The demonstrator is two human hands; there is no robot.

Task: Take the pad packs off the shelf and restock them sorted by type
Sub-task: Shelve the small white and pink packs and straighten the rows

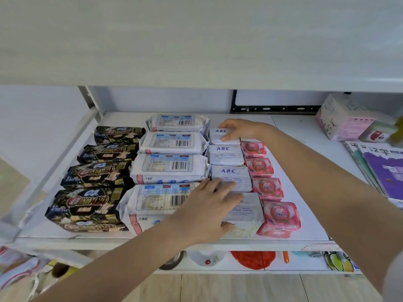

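- Head view showed the pad packs already lying in four columns on the white shelf point(301, 214), each column running from the front edge back toward the rear wall, every pack's long axis set crosswise, left to right.
- The ABC packs point(226, 156) formed the third column from the left, and both hands were on it: the right hand point(239, 129) reached farthest back, fingers curled over the rearmost ABC pack, gripping its top edge.
- The left hand point(207, 211) lay flat and open on the front end of the same column, palm on the nearest ABC pack, fingertips reaching onto the next one back; it pressed rather than clasped.
- Judged from this, the coming move was a squaring-up along the column's front-to-back line, the right hand nearer the rear pack, the left nearer the front.
- Touching on the right stood the pink packs point(280, 216); on the left the white barcode packs point(170, 165), then the black packs point(87, 203).
- Right of the pink column the shelf was bare as far as a tissue box point(342, 120) and booklets point(383, 168), well apart.
- Below the shelf, a lower level held dishes, too dim to name.
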